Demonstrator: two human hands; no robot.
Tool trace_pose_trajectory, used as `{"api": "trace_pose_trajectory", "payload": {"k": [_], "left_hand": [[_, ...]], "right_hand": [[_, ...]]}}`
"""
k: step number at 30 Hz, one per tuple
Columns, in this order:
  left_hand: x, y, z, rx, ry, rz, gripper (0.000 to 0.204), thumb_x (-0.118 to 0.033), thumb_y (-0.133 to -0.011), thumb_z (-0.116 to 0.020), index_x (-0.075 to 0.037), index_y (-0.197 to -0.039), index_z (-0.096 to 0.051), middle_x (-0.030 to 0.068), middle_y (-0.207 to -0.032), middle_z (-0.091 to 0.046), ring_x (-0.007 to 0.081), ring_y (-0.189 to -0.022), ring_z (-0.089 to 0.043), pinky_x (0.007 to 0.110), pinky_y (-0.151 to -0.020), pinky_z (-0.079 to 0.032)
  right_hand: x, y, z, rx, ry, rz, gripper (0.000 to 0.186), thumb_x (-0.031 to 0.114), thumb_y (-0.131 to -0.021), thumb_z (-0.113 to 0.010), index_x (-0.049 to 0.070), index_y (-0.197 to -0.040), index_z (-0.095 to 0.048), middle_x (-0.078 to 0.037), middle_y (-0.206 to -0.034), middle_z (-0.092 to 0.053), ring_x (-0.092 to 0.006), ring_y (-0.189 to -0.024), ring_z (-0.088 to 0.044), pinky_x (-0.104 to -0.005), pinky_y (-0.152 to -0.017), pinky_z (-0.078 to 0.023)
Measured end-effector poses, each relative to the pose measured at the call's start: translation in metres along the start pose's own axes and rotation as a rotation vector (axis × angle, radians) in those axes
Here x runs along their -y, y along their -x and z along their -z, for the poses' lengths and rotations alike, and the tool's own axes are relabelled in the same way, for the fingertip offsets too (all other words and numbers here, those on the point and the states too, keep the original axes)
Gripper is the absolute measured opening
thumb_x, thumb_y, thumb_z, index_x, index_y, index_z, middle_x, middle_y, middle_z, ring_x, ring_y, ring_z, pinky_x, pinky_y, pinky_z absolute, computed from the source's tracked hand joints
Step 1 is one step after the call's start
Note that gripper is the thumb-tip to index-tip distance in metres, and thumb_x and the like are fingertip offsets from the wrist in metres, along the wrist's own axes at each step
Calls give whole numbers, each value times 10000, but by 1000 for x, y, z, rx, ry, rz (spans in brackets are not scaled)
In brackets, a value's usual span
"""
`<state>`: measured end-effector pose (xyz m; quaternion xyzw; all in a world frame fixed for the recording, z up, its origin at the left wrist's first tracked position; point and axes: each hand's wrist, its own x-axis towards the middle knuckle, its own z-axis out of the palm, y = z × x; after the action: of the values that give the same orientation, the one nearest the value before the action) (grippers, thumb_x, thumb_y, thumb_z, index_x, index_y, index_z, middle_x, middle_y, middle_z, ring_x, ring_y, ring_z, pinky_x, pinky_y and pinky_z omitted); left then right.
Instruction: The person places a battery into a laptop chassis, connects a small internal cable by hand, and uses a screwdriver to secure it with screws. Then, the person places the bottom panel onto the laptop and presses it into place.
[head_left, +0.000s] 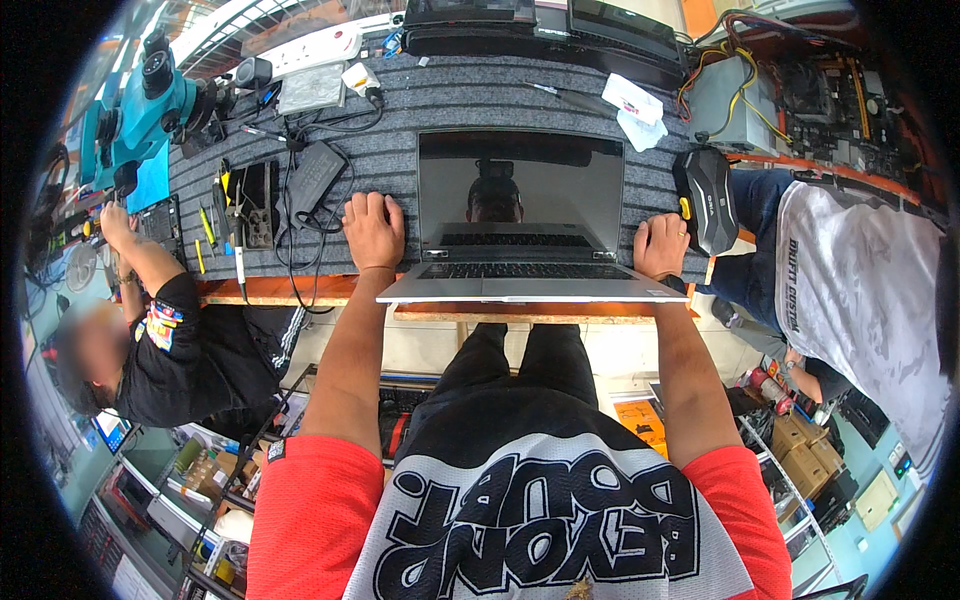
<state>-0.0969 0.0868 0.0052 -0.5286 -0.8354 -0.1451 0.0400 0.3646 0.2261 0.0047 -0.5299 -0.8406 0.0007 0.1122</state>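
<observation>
An opened silver laptop (530, 284) stands in front of me at the table's near edge, its dark screen (560, 190) upright and reflecting a head. My left hand (374, 232) rests on the grey ribbed mat beside the laptop's left side, fingers loosely bent and slightly apart, with nothing seen in it. On the other side, my right hand (661, 246) lies on the mat near the laptop's right corner, fingers bent and a little apart, also without a visible object. A black adapter (318, 178) with a cable lies left of my left hand. Near my right hand is a black hard case (710, 200).
A teal microscope (140, 110) stands far left, near a co-worker in black. Hand tools and a black tray (255, 205) lie closer. At the back are a white power strip (315, 52) and white packets (634, 98). A metal power supply (735, 100) stands right, near another person.
</observation>
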Motion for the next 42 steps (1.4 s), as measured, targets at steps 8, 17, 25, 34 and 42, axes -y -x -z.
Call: {"api": "trace_pose_trajectory", "payload": {"k": [8, 17, 25, 34, 42], "left_hand": [[-1, 0, 1, 14, 6, 8, 167, -233, -973, -623, -100, -903, -550, 113, -965, -540, 337, -958, -563, 486, -809, -462], [-2, 0, 2, 23, 6, 12, 166, -236, -981, -612, -100, -909, -550, 111, -967, -536, 337, -966, -564, 494, -821, -461], [-1, 1, 1, 23, -3, 12, 166, -237, -983, -609, -102, -914, -542, 116, -960, -529, 338, -960, -565, 492, -818, -459], [-3, -1, 2, -10, 41, 1, 186, -218, -990, -612, -78, -897, -534, 139, -945, -530, 367, -929, -546, 500, -794, -443], [-1, 0, 0, 13, 19, 12, 173, -232, -985, -611, -94, -905, -544, 121, -957, -531, 348, -951, -557, 492, -815, -453]], "right_hand": [[-1, 1, 0, 1, -13, -10, 172, 247, -932, -608, 82, -954, -566, -137, -1009, -527, -358, -978, -533, -513, -839, -422], [1, 0, 2, 17, -7, -12, 181, 251, -937, -609, 77, -955, -562, -142, -1012, -519, -358, -977, -531, -513, -833, -421], [0, 1, 2, 15, -5, -7, 171, 244, -937, -605, 80, -956, -562, -137, -1015, -520, -355, -979, -528, -507, -835, -414], [-1, 1, 0, 2, -6, 6, 172, 243, -932, -607, 79, -966, -571, -138, -1014, -520, -354, -978, -529, -508, -830, -417], [2, -1, 2, 2, -2, -5, 173, 241, -926, -611, 77, -961, -570, -139, -1013, -523, -355, -983, -530, -507, -839, -419]]}}
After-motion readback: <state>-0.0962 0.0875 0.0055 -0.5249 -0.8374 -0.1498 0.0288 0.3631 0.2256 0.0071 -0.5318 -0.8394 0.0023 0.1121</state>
